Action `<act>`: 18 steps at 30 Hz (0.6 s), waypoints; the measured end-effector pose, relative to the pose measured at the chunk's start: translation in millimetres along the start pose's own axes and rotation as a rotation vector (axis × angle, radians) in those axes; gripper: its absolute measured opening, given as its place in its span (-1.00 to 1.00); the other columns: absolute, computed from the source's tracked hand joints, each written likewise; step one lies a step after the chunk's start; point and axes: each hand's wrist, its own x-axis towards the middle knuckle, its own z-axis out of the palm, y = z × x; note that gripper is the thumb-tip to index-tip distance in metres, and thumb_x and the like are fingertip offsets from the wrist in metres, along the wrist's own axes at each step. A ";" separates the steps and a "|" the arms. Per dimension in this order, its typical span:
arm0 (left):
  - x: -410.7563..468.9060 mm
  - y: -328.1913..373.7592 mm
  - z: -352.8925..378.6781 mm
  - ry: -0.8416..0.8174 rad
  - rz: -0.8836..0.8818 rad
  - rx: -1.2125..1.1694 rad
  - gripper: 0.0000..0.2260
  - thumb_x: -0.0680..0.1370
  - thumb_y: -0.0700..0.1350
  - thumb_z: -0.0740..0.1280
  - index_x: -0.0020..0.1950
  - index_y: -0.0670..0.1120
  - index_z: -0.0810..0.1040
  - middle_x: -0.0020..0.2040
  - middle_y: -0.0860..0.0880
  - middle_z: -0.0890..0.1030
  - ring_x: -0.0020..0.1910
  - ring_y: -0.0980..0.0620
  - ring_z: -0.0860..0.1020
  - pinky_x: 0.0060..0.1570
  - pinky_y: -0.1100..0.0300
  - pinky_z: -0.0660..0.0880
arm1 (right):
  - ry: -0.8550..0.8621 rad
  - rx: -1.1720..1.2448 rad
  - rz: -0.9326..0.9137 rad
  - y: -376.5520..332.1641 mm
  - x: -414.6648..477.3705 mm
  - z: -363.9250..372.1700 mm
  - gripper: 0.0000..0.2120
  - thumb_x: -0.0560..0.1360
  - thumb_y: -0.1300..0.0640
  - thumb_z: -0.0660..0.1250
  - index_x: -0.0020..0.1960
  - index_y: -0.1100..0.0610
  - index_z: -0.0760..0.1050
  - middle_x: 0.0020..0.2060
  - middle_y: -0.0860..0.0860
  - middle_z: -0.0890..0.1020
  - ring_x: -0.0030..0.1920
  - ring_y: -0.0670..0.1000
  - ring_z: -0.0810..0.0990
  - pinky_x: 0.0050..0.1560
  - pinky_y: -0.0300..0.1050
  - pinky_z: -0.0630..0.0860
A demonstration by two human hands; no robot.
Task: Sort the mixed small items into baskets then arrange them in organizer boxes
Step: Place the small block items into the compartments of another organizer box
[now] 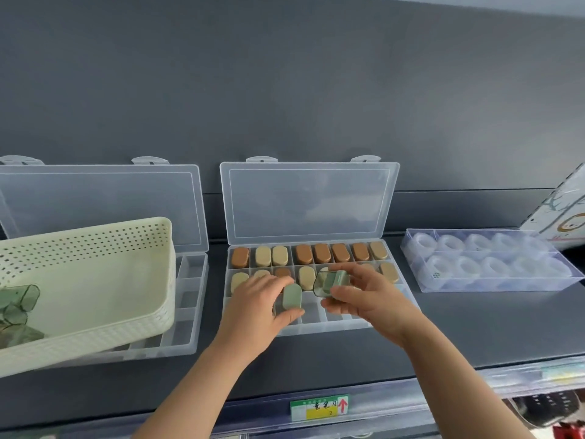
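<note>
My left hand (pixel 256 307) pinches a pale green oval case (pixel 292 297) over the front row of the middle clear organizer box (pixel 357 324). Close beside it, my right hand (pixel 364 296) grips a translucent green-tinted case (pixel 330 282) over the same box. The box's back rows hold several brown and beige oval cases (pixel 321 253); its lid (pixel 308 202) stands open against the wall. A cream perforated basket (pixel 95 280) rests tilted on the left organizer box (pixel 190 299) and holds a few green-tinted cases (pixel 19 304) at its left end.
A clear box of translucent white rings (pixel 489 259) sits at the right on the dark shelf (pixel 474 324). A patterned white object (pixel 562 213) leans behind it. The shelf's front edge carries a green and yellow label (pixel 319 407). A grey wall stands behind.
</note>
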 end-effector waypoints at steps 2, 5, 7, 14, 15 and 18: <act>0.4 1.6 -0.4 0.009 0.001 0.052 -0.51 0.46 0.20 0.34 0.33 0.01 0.47 0.25 0.08 0.53 0.24 0.06 0.45 0.24 0.22 0.33 | -0.006 -0.084 -0.013 1.7 1.3 -1.8 -0.67 0.48 0.30 0.37 0.20 0.07 0.46 0.10 0.12 0.59 -0.09 0.12 0.70 0.02 -0.12 0.61; -1.8 1.6 0.4 0.001 -0.009 0.046 -0.50 0.45 0.21 0.33 0.32 0.01 0.47 0.27 0.07 0.50 0.24 0.07 0.44 0.21 0.25 0.34 | -0.009 -0.169 -0.031 3.4 5.4 -3.0 -0.65 0.48 0.28 0.37 0.23 0.08 0.44 0.12 0.11 0.57 -0.11 0.08 0.71 -0.02 -0.10 0.63; -4.4 1.1 0.5 -0.017 -0.017 0.052 -0.49 0.45 0.23 0.33 0.32 0.02 0.47 0.26 0.07 0.50 0.23 0.07 0.44 0.20 0.23 0.37 | 0.007 -0.219 -0.036 4.9 8.7 -2.2 -0.61 0.48 0.28 0.38 0.26 0.12 0.40 0.13 0.10 0.55 -0.14 0.07 0.71 -0.11 -0.14 0.64; -2.2 -1.4 3.7 -0.106 -0.046 0.170 -0.47 0.47 0.26 0.27 0.35 0.02 0.43 0.28 0.08 0.48 0.27 0.06 0.38 0.28 0.18 0.30 | 0.098 -0.518 -0.083 11.9 15.9 0.7 -0.61 0.36 0.15 0.51 0.10 0.06 0.43 0.04 -0.03 0.57 -0.25 -0.01 0.69 -0.16 -0.08 0.65; -2.4 -2.6 5.0 -0.102 -0.051 0.165 -0.47 0.46 0.26 0.29 0.33 0.01 0.46 0.26 0.07 0.48 0.24 0.05 0.38 0.26 0.17 0.31 | 0.099 -0.586 -0.097 12.5 16.2 2.4 -0.61 0.35 0.12 0.52 0.10 0.05 0.45 0.03 -0.07 0.56 -0.26 -0.05 0.67 -0.20 -0.13 0.64; -3.8 -4.2 5.2 -0.095 -0.075 0.144 -0.47 0.45 0.27 0.31 0.33 0.02 0.47 0.21 0.08 0.45 0.21 0.07 0.35 0.23 0.16 0.34 | 0.081 -0.773 -0.141 14.5 17.6 8.1 -0.56 0.34 0.03 0.52 0.17 0.03 0.49 0.00 -0.13 0.55 -0.24 -0.10 0.60 -0.24 -0.24 0.60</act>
